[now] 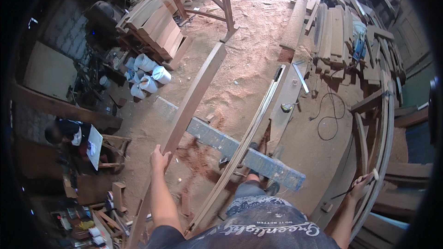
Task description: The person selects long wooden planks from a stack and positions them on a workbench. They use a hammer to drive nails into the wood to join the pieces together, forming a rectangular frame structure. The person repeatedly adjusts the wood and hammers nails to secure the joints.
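Observation:
My left hand (pixel 160 158) is closed around the edge of a long, thick reddish-brown wooden plank (pixel 196 87), which rests across a worn blue-grey beam (pixel 221 142). Out to the right, near a curved wooden frame, my right hand (pixel 360 188) is closed on a slim dark tool with a pale rounded end (pixel 375 174); its exact kind does not show. Between my hands, several narrow wooden strips (pixel 244 145) lie bundled lengthwise over the same beam.
A board (pixel 288 92) at right carries a tape measure (pixel 287 107) and a pale metal strip (pixel 301 78). A black cable (pixel 333 116) coils on the dusty floor. White buckets (pixel 148 84) and stacked wood (pixel 154 30) stand left. Another person (pixel 69 131) sits at far left.

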A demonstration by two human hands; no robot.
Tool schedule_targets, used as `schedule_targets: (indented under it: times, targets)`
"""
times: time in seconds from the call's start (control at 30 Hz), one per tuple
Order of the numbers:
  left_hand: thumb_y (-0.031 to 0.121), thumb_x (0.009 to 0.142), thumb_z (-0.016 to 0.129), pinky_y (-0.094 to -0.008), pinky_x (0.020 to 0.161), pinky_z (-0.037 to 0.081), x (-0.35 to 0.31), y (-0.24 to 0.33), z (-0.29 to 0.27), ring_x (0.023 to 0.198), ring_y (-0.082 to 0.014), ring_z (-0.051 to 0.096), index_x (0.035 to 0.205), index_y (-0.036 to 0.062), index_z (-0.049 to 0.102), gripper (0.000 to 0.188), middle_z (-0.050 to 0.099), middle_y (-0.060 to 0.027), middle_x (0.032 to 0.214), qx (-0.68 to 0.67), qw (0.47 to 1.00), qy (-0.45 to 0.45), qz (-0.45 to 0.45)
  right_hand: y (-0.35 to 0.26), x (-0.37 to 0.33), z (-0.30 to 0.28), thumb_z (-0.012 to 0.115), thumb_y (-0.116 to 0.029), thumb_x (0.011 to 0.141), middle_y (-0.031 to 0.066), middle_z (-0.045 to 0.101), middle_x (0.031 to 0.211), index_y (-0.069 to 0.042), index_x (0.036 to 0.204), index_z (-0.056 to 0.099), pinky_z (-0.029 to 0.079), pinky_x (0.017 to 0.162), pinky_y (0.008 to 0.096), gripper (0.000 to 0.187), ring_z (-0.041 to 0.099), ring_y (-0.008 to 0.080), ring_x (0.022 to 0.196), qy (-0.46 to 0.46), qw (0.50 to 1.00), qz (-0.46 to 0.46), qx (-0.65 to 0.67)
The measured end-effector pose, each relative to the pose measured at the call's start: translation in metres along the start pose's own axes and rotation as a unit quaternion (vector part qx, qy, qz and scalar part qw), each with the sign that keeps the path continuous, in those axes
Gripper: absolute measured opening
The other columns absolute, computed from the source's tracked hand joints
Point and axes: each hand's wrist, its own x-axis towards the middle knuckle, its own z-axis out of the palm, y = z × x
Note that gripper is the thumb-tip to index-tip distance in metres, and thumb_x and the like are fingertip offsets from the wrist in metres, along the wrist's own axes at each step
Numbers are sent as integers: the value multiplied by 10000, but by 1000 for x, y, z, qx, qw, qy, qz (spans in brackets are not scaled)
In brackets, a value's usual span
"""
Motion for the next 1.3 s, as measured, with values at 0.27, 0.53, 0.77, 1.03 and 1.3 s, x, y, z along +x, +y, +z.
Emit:
schedule_targets:
  times: [0.27, 0.53, 0.77, 1.03, 1.3]
  targets:
    - [236, 754, 870, -485, 910, 544, -14, -7, -3, 1081, -432, 684, 1125, -10, 649, 497, 710, -272, 1127, -64, 995, 47, 54, 5, 20, -57, 562, -572, 1023, -72, 391, 628, -161, 837, 477, 281, 394, 219, 459, 365, 30, 472, 69, 997, -24, 31]
    - [268, 797, 839, -494, 879, 552, -15, -21, 5, 1049, -427, 696, 1185, 46, 614, 500, 723, -252, 1096, -71, 995, 28, 66, 27, -2, -77, 553, -545, 1037, -78, 362, 614, -173, 808, 441, 275, 404, 214, 452, 342, 25, 458, 84, 996, -14, 23]
    - [269, 845, 798, -542, 857, 555, -67, 35, 61, 1023, -443, 696, 1295, 115, 572, 527, 725, -235, 1046, 116, 991, 61, 0, 68, -22, -108, 568, -545, 1027, -60, 399, 588, -159, 812, 462, 296, 381, 238, 454, 387, 55, 437, 113, 993, 37, -23]
    - [454, 743, 879, -514, 1226, 267, -83, 12, 111, 1476, -384, 359, 1491, 45, 459, 950, 455, -231, 1528, 44, 978, 146, 145, 111, -48, -146, 619, -587, 986, -66, 387, 589, -154, 749, 426, 298, 411, 259, 530, 385, 50, 445, 95, 991, 56, -83]
    - [582, 613, 921, -466, 964, 548, -56, -10, 53, 1169, -376, 658, 1365, -29, 537, 1042, 663, -221, 1292, -20, 998, -50, -33, 184, -58, -209, 543, -699, 955, 246, 721, 974, 80, 1181, 658, 506, 841, 498, 819, 697, 387, 966, 77, 928, 49, -361]
